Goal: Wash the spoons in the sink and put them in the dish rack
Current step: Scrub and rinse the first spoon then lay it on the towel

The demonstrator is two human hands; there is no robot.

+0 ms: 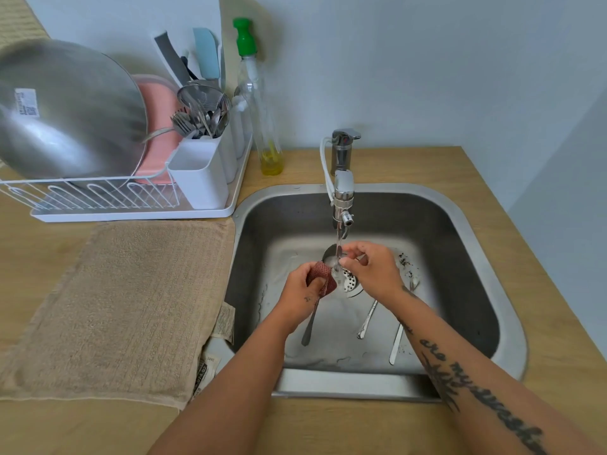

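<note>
Far left, a big steel bowl [65, 110] sat tipped up in the white dish rack [131, 213]. A pink dish [157, 126] stood behind it, and a white cutlery caddy [200, 172] stuffed with forks and spoons was at the rack's right end. In front of the rack a beige towel [124, 300] lay on the wooden counter [49, 244]. Just right of the rack stood a clear bottle [259, 110] with a green cap.

Then the steel sink [476, 257]. The left hand [302, 297] was curled tight round a red mesh scrubber [323, 277], squeezing it onto the spoon [310, 326], whose handle poked out below the hand. The spoon's head was up under the running tap [343, 178], and the right hand [371, 270] pinched it there with its fingertips, above the drain strainer [349, 282]. Two more spoons [367, 320] lay flat on the sink floor, heads mostly hidden by the right wrist.
</note>
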